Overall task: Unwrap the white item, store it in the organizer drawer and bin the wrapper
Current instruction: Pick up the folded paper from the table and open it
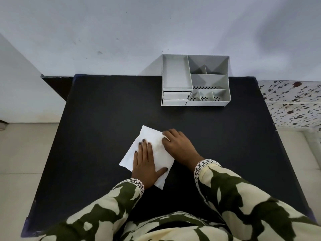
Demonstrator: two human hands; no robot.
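Observation:
A flat white wrapped item point(151, 136) lies on the black table point(97, 129), near its middle. My left hand point(145, 164) rests flat on the item's lower part with fingers spread. My right hand point(177, 145) touches its upper right edge, fingertips curled at the rim. The grey organizer point(195, 80) stands at the table's far edge, with two small shut drawers point(175, 98) at its front left. No bin is in view.
A white wall runs behind the table. A flower-patterned cloth surface point(293, 103) lies to the right of the table. Pale floor tiles point(22, 153) show to the left. My patterned sleeves cover the table's near edge.

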